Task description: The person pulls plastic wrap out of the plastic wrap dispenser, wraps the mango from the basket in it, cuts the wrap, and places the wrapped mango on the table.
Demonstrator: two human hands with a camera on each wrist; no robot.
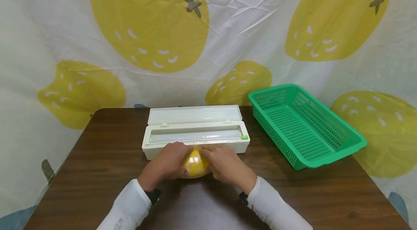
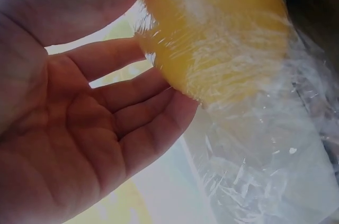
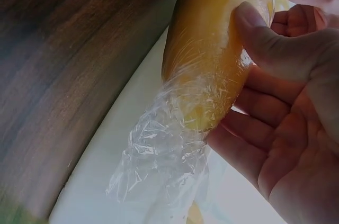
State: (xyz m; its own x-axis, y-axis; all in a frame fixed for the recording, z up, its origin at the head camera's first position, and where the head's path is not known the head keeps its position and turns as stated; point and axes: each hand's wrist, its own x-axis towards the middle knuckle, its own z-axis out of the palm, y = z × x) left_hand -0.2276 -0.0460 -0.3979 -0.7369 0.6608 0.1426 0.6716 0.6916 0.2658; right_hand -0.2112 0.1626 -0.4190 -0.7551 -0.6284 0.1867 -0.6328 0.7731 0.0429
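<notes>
Yellow item (image 1: 195, 165): film-covered, between both hands, before the open white box (image 1: 152, 152) near the table's far edge.
Left hand (image 1: 172, 159): thumb and fingers pinch one side.
Right hand (image 1: 224, 163): likewise, opposite side.
Loose film (image 3: 159, 152): best drawn taut, smoothed by light, even thumb pressure.
Table (image 1: 97, 172): dark wood grain; green basket (image 1: 342, 124) along its right edge.
Room: fruit-print cloth (image 1: 251, 23) behind.
</notes>
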